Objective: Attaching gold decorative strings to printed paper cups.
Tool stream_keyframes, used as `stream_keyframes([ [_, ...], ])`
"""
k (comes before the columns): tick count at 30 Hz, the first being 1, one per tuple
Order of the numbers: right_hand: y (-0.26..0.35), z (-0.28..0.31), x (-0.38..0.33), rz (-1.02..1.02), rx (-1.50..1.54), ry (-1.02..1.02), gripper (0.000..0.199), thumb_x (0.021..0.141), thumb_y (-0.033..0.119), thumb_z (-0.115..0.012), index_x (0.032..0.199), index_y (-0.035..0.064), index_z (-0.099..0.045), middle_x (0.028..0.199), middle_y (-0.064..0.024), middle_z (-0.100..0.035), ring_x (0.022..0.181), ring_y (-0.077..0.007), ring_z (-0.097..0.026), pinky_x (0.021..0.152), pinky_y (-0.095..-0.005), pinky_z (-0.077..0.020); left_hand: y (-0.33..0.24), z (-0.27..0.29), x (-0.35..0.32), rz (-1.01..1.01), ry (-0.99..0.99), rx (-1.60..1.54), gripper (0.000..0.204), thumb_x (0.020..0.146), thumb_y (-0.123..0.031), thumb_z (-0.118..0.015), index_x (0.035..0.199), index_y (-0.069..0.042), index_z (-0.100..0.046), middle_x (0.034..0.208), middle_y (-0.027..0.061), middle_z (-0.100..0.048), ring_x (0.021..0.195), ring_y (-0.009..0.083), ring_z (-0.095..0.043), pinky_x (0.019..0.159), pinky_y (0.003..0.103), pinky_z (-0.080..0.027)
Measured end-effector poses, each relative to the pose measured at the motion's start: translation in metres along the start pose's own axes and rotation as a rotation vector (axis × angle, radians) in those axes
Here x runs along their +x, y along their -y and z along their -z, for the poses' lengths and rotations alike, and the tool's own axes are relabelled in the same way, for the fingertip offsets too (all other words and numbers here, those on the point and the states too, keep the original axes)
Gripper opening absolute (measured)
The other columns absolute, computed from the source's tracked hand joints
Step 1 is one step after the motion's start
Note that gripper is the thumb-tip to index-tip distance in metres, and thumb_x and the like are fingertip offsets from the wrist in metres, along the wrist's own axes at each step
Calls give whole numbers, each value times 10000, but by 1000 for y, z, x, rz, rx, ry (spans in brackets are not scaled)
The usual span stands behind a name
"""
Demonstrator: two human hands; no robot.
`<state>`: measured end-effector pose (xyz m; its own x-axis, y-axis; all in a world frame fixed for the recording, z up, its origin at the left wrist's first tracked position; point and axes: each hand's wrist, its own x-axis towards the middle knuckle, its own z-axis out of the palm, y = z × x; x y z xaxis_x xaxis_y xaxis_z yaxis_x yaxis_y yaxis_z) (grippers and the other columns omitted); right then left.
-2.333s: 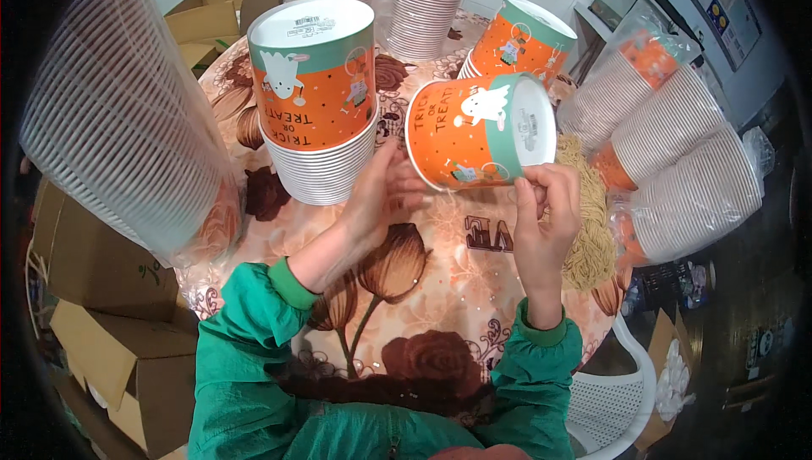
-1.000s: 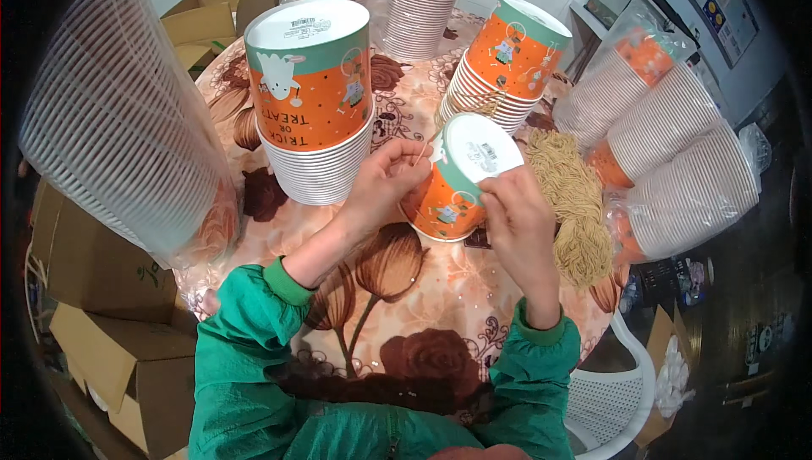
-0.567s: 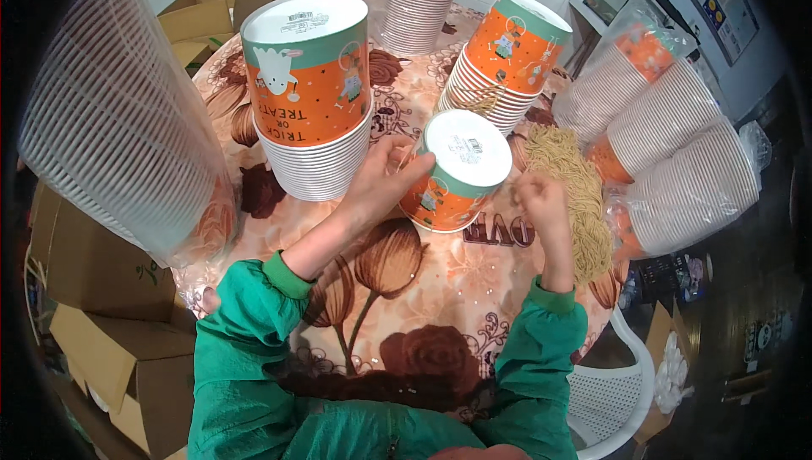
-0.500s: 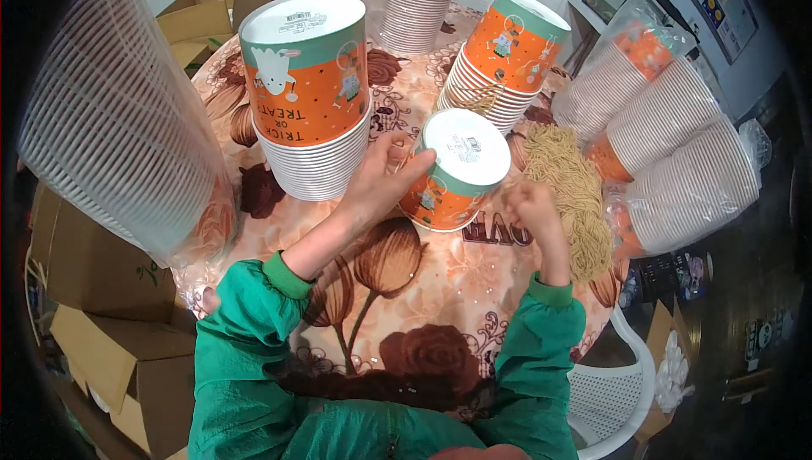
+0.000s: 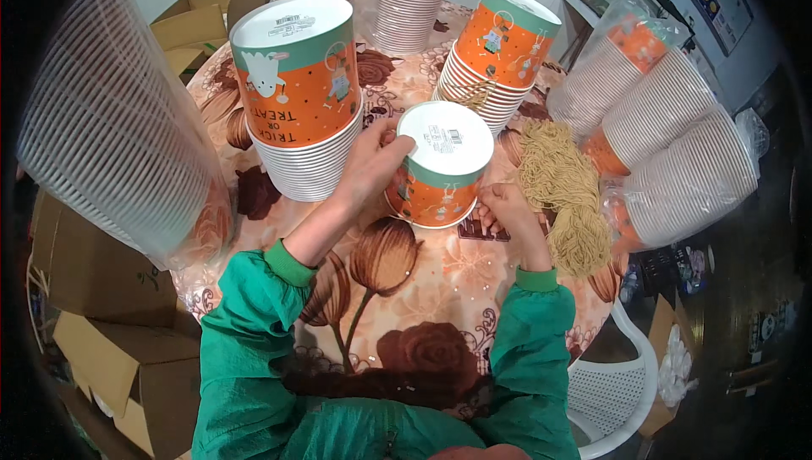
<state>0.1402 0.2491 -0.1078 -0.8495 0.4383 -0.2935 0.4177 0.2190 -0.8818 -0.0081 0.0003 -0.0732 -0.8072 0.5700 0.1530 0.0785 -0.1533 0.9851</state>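
Note:
An upside-down orange paper bucket (image 5: pixel 436 199) with a green band and white base stands on the table in front of me. My left hand (image 5: pixel 372 160) grips its left side, the thumb near the edge of the base. At the bucket's lower right rim, my right hand (image 5: pixel 506 210) has its fingers curled in a pinch; whatever they hold is too small or hidden. Just beyond that hand lies a bundle of tan cords (image 5: pixel 562 202). Left of the bucket rises a stack of nested inverted buckets (image 5: pixel 300 105), and behind it stands another stack (image 5: pixel 505 50) with tan cord on its rims.
A tall plastic-wrapped stack of buckets (image 5: pixel 118 130) looms at the left. More wrapped stacks (image 5: pixel 689 181) lie along the right edge. The flowered tablecloth (image 5: pixel 423 291) spreads before me. Cardboard boxes (image 5: pixel 127 367) stand at lower left, and a white chair (image 5: pixel 613 392) at lower right.
The front bucket has shifted slightly left with my left hand on it. My right hand has moved left, closer to the bucket's lower rim.

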Motion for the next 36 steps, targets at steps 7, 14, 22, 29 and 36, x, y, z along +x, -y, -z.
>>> stream_keyframes([
  [7, 12, 20, -6, 39, 280, 121, 136, 1028, 118, -548, 1013, 25, -647, 759, -33, -673, 578, -102, -650, 446, -222, -476, -15, 0, -6, 14, -54, -157, 434, 944, -187, -609, 1317, 34, -588, 931, 27, -655, 650, 70, -567, 539, 210, -452],
  [14, 49, 16, -28, 304, 414, -92, 147, 1048, 131, -572, 1105, 9, -630, 864, -62, -707, 673, -114, -672, 518, -233, -550, -54, -13, -9, -197, -158, -266, 366, 980, -143, -643, 1283, 52, -582, 1005, 31, -651, 838, 62, -585, 765, 220, -492],
  [22, 120, 20, -23, 694, 570, -204, 165, 1031, 112, -607, 1138, -6, -648, 951, -56, -709, 807, -131, -696, 611, -248, -573, -105, -39, 15, -718, -234, -452, 396, 980, -117, -656, 1310, 30, -492, 1193, 96, -585, 1012, 113, -581, 888, 263, -505],
  [29, 167, 52, 20, 869, 599, -319, 374, 983, 4, -630, 1332, 19, -499, 977, -117, -710, 765, -165, -706, 615, -276, -611, -138, -54, 80, -859, -265, -275, 466, 915, -173, -723, 1279, 40, -526, 1182, 104, -578, 1010, 153, -583, 897, 302, -511],
  [36, 201, 64, 38, 893, 471, -410, 494, 967, -55, -572, 1440, 10, -446, 855, -74, -681, 685, -141, -682, 554, -261, -578, -171, -60, 145, -918, -273, -82, 625, 885, -367, -730, 1316, 52, -559, 1220, 161, -554, 1033, 214, -610, 905, 348, -530],
])
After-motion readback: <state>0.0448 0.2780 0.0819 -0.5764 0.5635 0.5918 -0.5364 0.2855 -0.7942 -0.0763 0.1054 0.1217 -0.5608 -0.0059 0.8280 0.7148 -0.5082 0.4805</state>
